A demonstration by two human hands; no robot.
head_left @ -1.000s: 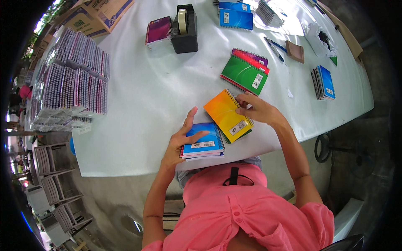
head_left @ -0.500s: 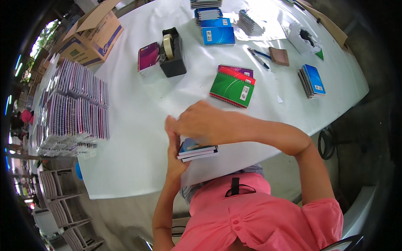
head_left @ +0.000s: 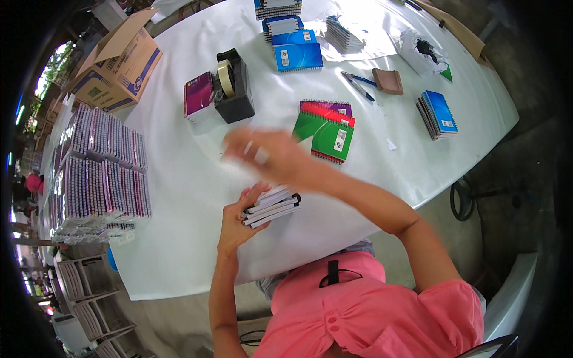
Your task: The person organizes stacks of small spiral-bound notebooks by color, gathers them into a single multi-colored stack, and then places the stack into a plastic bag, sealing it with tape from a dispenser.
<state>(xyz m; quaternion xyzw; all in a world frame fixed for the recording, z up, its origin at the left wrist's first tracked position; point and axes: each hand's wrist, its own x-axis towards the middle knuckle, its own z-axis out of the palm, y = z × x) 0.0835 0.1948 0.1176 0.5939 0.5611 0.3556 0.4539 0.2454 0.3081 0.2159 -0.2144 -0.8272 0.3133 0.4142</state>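
Observation:
My left hand (head_left: pixel 237 219) grips a small stack of notebooks (head_left: pixel 271 209) near the table's front edge, page edges turned upward. Above and beyond that stack, my right hand (head_left: pixel 271 154) is in the air, its fingers blurred by motion. Whether it holds anything is unclear. Just past it stands a black tape dispenser (head_left: pixel 239 95) with a roll of tape (head_left: pixel 226 77), beside a purple notebook stack (head_left: pixel 199 95). Right of the hand, a green spiral notebook (head_left: pixel 331 137) lies over a red one (head_left: pixel 343 115) and a purple one; my right hand hides part of the green cover.
At left rise tall wrapped stacks of spiral notebooks (head_left: pixel 104 185), with an open cardboard box (head_left: pixel 119 68) behind. Blue notebooks (head_left: pixel 298 56) lie at the back. To the right are pens (head_left: pixel 358 86), a brown block (head_left: pixel 388 82), a plastic bag (head_left: pixel 421 53) and more blue notebooks (head_left: pixel 440 113).
My right hand has lifted off the held notebooks, toward the tape dispenser. In my left hand, the stack has tilted, showing page edges instead of a blue cover. The view has shifted slightly.

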